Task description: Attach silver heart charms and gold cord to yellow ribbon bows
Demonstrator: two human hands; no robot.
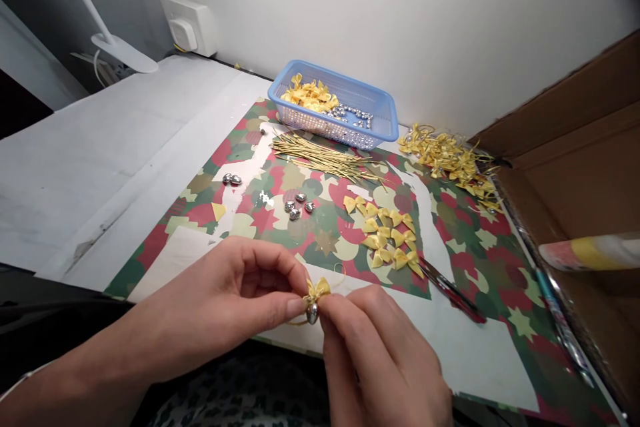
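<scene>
Between my two hands, over the table's front edge, is a small yellow ribbon bow [318, 287] with a shiny silver bead [313, 313] hanging just below it. My left hand [250, 293] pinches it from the left with thumb and forefinger. From the right, my right hand [373, 340] grips it with closed fingertips. A thin yellow cord loops out around the bow. Several loose silver beads [295, 213] lie beyond my hands on the patterned paper. Several flat yellow bows [393, 227] are spread to the right, close to dark-handled scissors [453, 290].
A blue basket [345, 73] at the back holds yellow bows and silver beads. Cut yellow cords [325, 157] lie before it. A pile of corded bows [445, 153] rests at the right, beside an open cardboard box [590, 147]. A white lamp [123, 53] stands far left.
</scene>
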